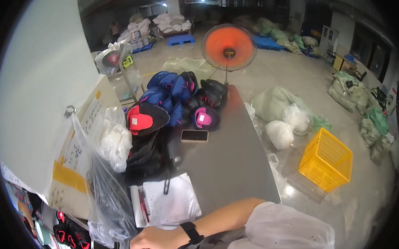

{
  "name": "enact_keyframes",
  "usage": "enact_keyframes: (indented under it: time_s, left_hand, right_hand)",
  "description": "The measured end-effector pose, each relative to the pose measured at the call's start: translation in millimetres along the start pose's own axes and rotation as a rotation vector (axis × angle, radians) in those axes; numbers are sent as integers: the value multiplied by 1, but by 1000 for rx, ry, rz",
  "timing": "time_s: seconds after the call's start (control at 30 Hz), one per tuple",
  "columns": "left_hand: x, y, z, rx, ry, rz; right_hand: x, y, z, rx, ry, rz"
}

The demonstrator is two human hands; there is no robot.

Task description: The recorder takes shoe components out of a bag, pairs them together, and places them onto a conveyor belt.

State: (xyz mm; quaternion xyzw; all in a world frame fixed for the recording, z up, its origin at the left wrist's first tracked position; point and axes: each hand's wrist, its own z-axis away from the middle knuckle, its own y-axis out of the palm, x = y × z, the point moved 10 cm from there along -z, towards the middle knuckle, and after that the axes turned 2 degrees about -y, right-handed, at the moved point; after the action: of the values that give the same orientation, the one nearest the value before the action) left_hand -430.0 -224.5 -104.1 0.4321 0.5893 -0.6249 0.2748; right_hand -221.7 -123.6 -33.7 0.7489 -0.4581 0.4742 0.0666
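My right hand [153, 243] reaches leftward across the lower edge, a black watch [192, 232] on its wrist and a white sleeve above. Its fingers curl downward, closed; what they hold, if anything, is hidden. Just left of it hangs a clear plastic bag [106, 202]. Beyond the hand lies an open notebook [176, 202] with handwriting, pens [144, 205] along its left side and a slim black tool [167, 183] on its top edge. My left hand is out of the picture.
Blue and black shoe uppers [163, 93] pile up on the grey table [227, 167], near a phone [194, 135]. White crumpled plastic [115, 138] sits beside a cardboard box [69, 177]. An orange fan [229, 46], yellow crate [326, 159] and sacks surround it. Another person's arm [25, 212] shows far left.
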Motion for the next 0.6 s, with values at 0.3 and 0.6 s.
enact_keyframes:
  time_s: [0.3, 0.6]
  left_hand:
    - [-115, 91, -101, -137, -249, -30]
    - [-209, 150, -163, -8, -79, -604]
  right_hand:
    - [46, -54, 40, -105, -342, 80]
    - [-2, -198, 88, -101, -118, 79]
